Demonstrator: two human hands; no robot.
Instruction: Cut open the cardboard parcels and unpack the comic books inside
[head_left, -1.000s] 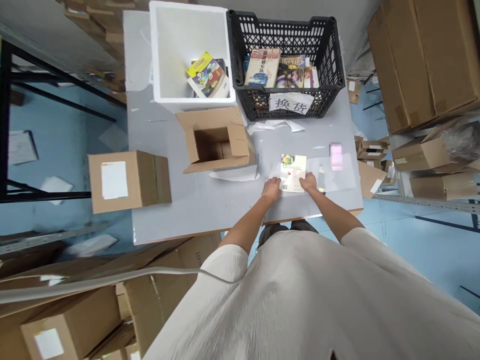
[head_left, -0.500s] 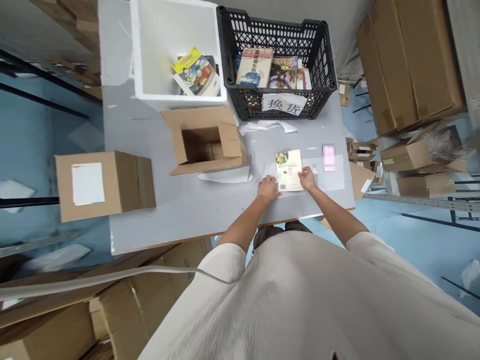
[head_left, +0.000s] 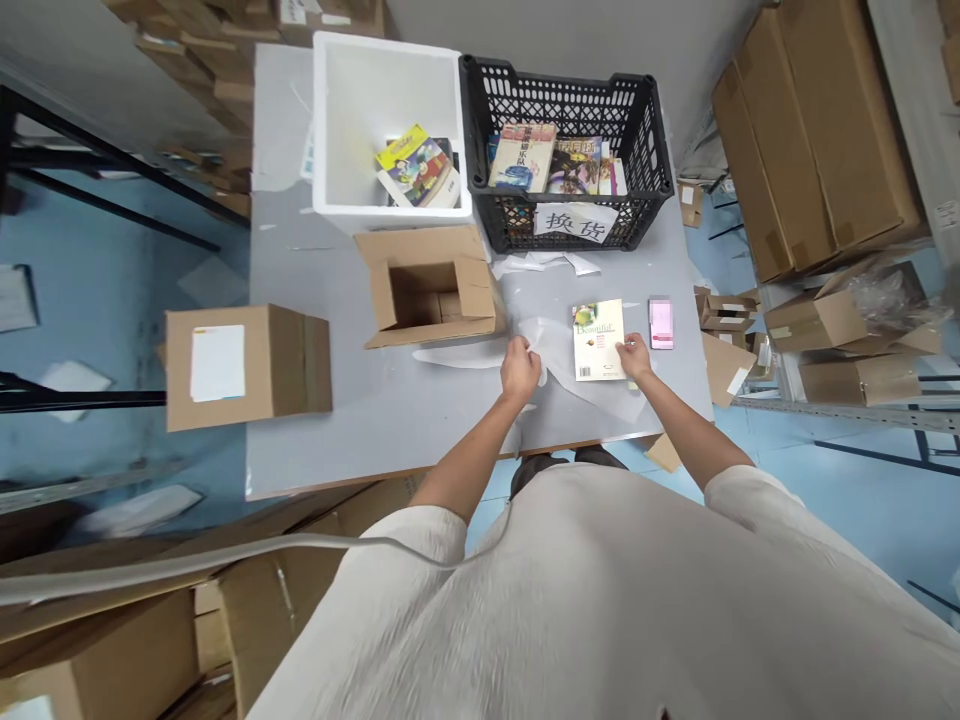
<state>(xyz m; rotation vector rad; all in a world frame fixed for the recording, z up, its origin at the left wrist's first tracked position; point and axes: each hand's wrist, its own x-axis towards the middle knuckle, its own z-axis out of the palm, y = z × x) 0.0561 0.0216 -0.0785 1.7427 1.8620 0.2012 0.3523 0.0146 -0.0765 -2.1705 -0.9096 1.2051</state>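
Note:
A small pale book with a fruit picture on its cover lies flat on the grey table. My right hand rests on its lower right corner, fingers curled on the edge. My left hand has closed on a clear plastic sheet or bag and lifts it just left of the book. The plastic runs under or around the book; which, I cannot tell.
An open cardboard box stands left of my hands, a closed box farther left. At the back are a white foam bin and a black crate, both holding books. A pink slip lies right of the book.
My left hand has come off the book's lower left corner and moved left, pulling the clear plastic up. The right hand stays at the book. The camera has shifted.

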